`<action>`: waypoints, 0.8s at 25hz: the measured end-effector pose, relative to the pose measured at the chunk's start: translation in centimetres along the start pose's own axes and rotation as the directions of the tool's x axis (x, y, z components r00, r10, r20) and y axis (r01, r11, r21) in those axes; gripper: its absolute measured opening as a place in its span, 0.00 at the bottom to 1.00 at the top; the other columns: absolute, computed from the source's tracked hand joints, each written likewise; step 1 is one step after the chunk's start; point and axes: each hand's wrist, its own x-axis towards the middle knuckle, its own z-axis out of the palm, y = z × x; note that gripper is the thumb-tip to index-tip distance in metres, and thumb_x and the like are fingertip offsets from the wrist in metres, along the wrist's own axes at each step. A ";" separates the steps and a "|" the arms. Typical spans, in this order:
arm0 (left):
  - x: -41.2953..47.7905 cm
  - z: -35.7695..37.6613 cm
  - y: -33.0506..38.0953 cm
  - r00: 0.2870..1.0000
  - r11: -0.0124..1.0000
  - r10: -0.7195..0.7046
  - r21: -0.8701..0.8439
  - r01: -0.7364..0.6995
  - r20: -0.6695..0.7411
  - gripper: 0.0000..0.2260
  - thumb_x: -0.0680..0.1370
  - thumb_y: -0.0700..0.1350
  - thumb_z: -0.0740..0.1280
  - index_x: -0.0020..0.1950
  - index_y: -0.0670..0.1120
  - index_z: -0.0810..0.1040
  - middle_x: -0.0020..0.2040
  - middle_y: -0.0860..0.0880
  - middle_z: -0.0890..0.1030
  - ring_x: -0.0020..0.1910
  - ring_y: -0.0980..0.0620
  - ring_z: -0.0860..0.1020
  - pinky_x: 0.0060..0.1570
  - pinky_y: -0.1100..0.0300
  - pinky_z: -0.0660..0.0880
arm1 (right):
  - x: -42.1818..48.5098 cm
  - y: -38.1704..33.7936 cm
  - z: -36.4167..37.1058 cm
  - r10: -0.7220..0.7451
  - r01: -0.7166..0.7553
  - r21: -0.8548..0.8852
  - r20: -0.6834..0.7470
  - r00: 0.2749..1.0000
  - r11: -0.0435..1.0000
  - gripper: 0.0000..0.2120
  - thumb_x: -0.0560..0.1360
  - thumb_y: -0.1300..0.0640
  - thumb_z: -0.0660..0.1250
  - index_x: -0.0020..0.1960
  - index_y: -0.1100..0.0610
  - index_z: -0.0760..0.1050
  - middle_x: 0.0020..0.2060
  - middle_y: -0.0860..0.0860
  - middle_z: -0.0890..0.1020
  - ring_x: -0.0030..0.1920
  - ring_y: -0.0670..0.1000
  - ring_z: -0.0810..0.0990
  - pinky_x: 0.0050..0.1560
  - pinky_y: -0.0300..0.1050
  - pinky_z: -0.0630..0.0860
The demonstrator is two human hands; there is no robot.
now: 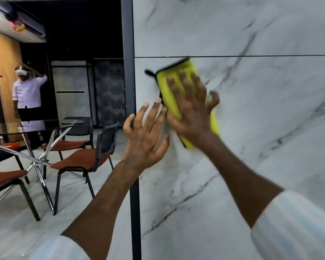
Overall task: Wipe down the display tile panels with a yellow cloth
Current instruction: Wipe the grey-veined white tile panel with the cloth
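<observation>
**Yellow cloth** (169,87): folded, dark-edged, with a dark loop at its upper left corner. It lies flat on the panel under the right hand and shows above the fingertips and below the wrist. Its outline is blurred.

**Right hand** (189,109): fingers straight and spread, palm pressing the cloth to the tile. It grips nothing.

**Left hand** (146,139): just left of the right hand and lower, fingers spread and holding nothing. It is at the panel's left edge; whether it touches cannot be told.

**Lower tile panel** (261,147): white marble pattern with grey veins. It runs right of and below both hands.

**Upper tile panel** (233,25): same pattern, above the hands, beyond a thin dark seam (270,56).

**Dark frame post** (129,53): upright, just left of the left hand.

**Progress (judged):** wiping is underway at the lower panel's top left corner, just under the seam. No wiped or unwiped area can be told apart on either panel, so the share done cannot be told. The broad areas right of, below and above the hands probably remain.
</observation>
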 end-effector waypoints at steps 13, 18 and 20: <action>1.7 1.7 4.4 0.988 0.988 0.145 -0.061 -0.142 0.046 0.34 0.81 0.58 0.60 0.84 0.45 0.59 0.85 0.43 0.54 0.84 0.41 0.52 0.76 0.33 0.49 | -12.2 5.7 -1.9 0.079 -0.076 -0.107 0.018 0.997 0.991 0.33 0.80 0.39 0.65 0.81 0.49 0.65 0.82 0.52 0.63 0.81 0.57 0.62 0.63 0.63 0.64; 0.9 3.4 5.0 0.987 0.987 0.160 -0.007 -0.160 0.027 0.37 0.79 0.59 0.62 0.84 0.42 0.60 0.84 0.42 0.57 0.84 0.38 0.54 0.77 0.29 0.47 | 2.6 10.0 -3.4 0.129 -0.129 -0.021 -0.013 0.992 0.991 0.35 0.79 0.35 0.61 0.83 0.47 0.62 0.83 0.51 0.61 0.81 0.57 0.59 0.65 0.60 0.61; 1.1 3.4 5.3 0.988 0.988 0.151 -0.016 -0.150 0.020 0.37 0.79 0.58 0.63 0.83 0.42 0.61 0.84 0.41 0.58 0.83 0.37 0.55 0.77 0.27 0.47 | 4.5 11.4 -3.8 0.109 -0.109 -0.032 -0.015 0.994 0.994 0.35 0.80 0.35 0.59 0.83 0.47 0.61 0.83 0.51 0.60 0.82 0.57 0.58 0.64 0.60 0.61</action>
